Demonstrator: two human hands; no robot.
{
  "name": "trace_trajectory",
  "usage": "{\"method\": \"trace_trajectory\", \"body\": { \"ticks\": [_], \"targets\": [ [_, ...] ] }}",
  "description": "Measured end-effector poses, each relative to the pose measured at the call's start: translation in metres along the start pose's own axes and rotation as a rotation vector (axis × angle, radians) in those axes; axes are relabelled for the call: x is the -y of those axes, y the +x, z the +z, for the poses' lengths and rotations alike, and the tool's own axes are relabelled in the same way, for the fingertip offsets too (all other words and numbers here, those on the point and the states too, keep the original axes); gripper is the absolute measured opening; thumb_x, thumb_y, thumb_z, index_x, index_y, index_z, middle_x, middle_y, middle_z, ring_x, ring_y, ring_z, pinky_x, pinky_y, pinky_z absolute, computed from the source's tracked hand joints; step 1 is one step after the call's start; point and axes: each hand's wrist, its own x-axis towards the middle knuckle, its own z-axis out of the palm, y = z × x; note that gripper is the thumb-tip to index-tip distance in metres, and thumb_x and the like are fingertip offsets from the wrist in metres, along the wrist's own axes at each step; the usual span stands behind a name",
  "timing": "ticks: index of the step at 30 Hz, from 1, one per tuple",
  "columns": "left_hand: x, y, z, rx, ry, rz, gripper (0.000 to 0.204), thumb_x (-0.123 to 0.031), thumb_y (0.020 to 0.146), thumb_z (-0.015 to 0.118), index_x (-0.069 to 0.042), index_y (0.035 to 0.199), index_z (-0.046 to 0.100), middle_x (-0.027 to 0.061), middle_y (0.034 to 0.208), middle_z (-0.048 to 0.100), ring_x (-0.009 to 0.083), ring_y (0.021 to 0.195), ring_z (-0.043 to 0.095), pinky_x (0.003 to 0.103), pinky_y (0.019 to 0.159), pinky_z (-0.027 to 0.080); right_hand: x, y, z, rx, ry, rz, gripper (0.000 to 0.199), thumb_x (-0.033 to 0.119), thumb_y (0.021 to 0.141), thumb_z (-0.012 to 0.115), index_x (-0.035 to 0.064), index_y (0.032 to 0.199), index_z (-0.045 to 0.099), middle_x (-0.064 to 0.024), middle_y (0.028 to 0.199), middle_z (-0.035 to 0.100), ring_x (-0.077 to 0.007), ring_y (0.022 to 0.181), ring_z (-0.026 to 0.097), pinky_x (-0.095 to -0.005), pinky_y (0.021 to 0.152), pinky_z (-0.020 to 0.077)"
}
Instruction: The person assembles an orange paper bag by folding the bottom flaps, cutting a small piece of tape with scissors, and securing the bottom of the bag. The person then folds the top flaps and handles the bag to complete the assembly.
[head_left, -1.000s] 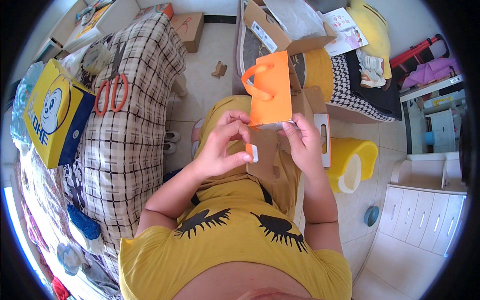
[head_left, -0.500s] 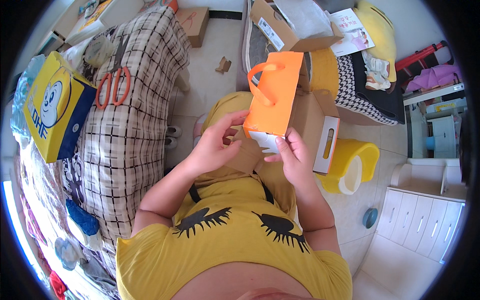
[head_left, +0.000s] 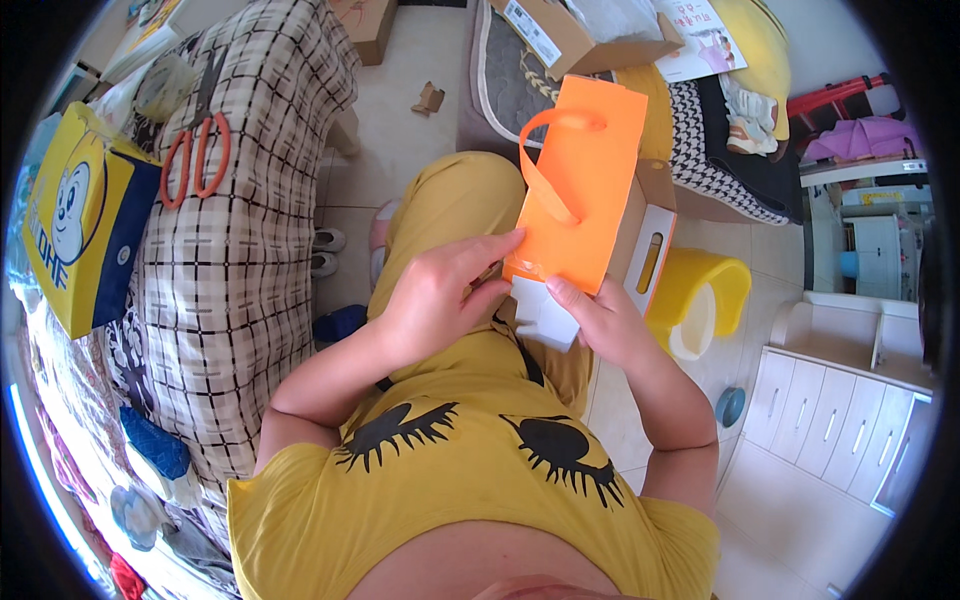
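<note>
Above my lap is an orange box (head_left: 590, 160) with an orange ribbon handle (head_left: 545, 180) looped on its top face. A white flap (head_left: 543, 312) sticks out from its near end. My right hand (head_left: 612, 322) grips the near right corner, thumb on top and the other fingers mostly hidden underneath. At the near left edge, my left hand (head_left: 445, 295) holds the box between its forefinger and thumb; its remaining fingers are curled and partly hidden. Just beyond my right hand, a brown cardboard carton with a white slotted side (head_left: 652, 255) is partly covered by the orange box.
Left, a bed with a checked cover (head_left: 235, 230) bears orange-handled scissors (head_left: 196, 160) and a yellow-blue box (head_left: 85, 220). A yellow plastic potty-like seat (head_left: 725, 290) stands right of me. Beyond are an open carton (head_left: 560, 35) and sneakers (head_left: 750, 118).
The orange box has shifted right, and more of its face shows. My left hand has come in from beside it onto its near left edge. My right hand has moved right and slightly nearer.
</note>
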Motion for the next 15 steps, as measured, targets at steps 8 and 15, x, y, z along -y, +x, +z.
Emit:
{"method": "trace_trajectory", "body": {
  "ticks": [8, 15],
  "targets": [
    [-0.007, 0.001, 0.004, 0.003, 0.002, 0.106, 0.039, 0.003, 0.074, 0.070, -0.001, 0.111, 0.061, 0.0155, 0.115, 0.062, 0.0239, 0.083, 0.065, 0.029, 0.064, 0.053, -0.021, -0.005, 0.012, -0.163, 0.320, -0.104, 0.029, 0.021, 0.095, 0.050, -0.0001, 0.114, 0.056, -0.0022, 0.100, 0.060, -0.0110, 0.091, 0.054, -0.0270, 0.078, 0.0436],
    [-0.002, -0.001, 0.001, 0.046, -0.020, 0.216, 0.028, 0.005, 0.073, 0.068, 0.000, 0.101, 0.064, 0.0210, 0.117, 0.059, 0.0251, 0.081, 0.066, 0.028, 0.064, 0.053, -0.018, -0.011, 0.028, -0.248, 0.681, -0.089, 0.028, 0.017, 0.093, 0.052, -0.0020, 0.113, 0.056, -0.0044, 0.105, 0.060, -0.0104, 0.095, 0.055, -0.0273, 0.081, 0.0437]
  ]
}}
